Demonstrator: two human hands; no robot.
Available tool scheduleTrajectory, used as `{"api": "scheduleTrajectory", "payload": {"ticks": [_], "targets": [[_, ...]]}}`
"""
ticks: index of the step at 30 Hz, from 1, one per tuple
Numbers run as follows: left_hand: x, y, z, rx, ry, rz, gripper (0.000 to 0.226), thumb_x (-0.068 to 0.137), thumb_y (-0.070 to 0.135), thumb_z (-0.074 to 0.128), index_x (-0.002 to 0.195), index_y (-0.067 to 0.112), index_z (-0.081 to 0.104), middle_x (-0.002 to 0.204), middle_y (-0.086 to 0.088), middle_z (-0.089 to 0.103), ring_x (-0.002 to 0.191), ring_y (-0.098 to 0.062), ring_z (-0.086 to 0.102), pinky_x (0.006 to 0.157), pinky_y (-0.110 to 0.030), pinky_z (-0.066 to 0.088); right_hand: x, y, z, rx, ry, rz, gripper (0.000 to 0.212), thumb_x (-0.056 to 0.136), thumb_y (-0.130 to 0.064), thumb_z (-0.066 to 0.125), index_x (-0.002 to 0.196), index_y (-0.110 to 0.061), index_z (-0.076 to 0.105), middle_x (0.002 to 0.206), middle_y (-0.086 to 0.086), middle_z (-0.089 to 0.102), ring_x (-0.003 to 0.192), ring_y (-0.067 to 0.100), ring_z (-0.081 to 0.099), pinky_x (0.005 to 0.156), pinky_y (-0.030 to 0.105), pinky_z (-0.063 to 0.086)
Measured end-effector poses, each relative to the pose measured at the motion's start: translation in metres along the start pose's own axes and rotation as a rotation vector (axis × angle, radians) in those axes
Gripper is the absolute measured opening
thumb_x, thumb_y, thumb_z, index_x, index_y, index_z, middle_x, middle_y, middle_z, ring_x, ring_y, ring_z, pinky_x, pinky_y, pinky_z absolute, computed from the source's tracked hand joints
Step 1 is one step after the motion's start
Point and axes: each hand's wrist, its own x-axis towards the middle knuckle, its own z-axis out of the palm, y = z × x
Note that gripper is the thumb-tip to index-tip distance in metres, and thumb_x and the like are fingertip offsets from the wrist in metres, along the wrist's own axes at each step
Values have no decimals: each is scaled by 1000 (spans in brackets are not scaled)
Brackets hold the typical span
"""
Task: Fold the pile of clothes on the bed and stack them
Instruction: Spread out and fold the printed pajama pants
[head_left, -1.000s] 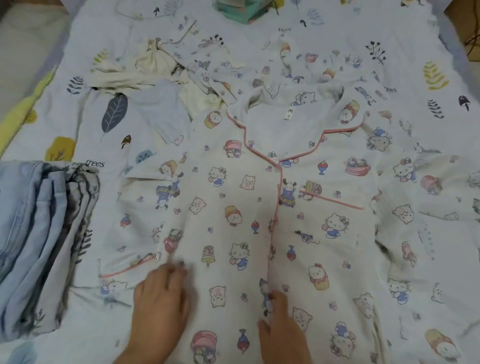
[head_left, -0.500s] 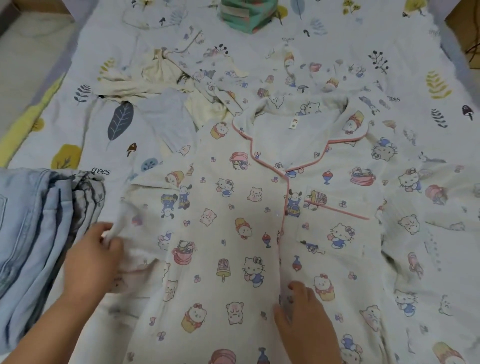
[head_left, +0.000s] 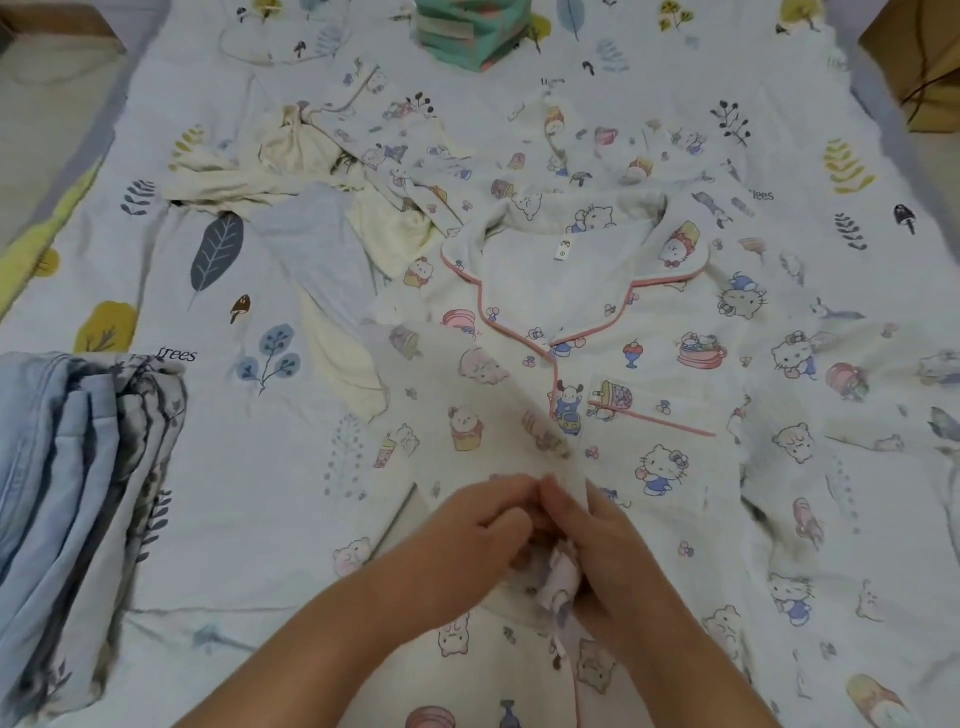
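Observation:
A white cartoon-print pyjama shirt (head_left: 660, 374) with pink piping lies face up, collar away from me. Its left sleeve is folded in across the chest, reaching the button line. My left hand (head_left: 467, 530) and my right hand (head_left: 602, 540) meet at the shirt's middle, both pinching the sleeve's cuff end there. A stack of folded blue and grey clothes (head_left: 78, 499) sits at the left. Unfolded cream and pale blue garments (head_left: 311, 218) lie in a heap behind the shirt, with matching cartoon-print trousers (head_left: 519, 150) beside them.
A leaf-print bedsheet (head_left: 208, 545) covers the bed. A green folded bundle (head_left: 467, 31) sits at the far edge. Cardboard boxes (head_left: 914, 52) stand off the bed's far right corner. The floor shows along the left side.
My left hand took the left sleeve and carried it rightward over the shirt's chest. My right hand moved up to meet it at the middle.

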Motion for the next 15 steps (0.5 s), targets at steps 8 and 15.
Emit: {"api": "scheduleTrajectory", "payload": {"ticks": [8, 15], "targets": [[38, -61, -58, 522, 663, -65, 25, 82, 4, 53, 97, 24, 57, 104, 2, 61, 92, -16, 56, 74, -22, 42, -5, -9, -58, -117, 333, 69, 36, 78, 1, 62, 113, -6, 58, 105, 18, 68, 92, 37, 66, 78, 46, 56], [104, -92, -83, 787, 582, -69, 72, 80, 10, 55, 142, 20, 22, 121, -21, 48, 108, -38, 49, 79, -40, 41, -4, 29, -67, -1362, 745, -303, 74, 71, -34, 72, 136, -20, 39, 137, 11, 37, 116, 19, 36, 96, 38, 35]]}}
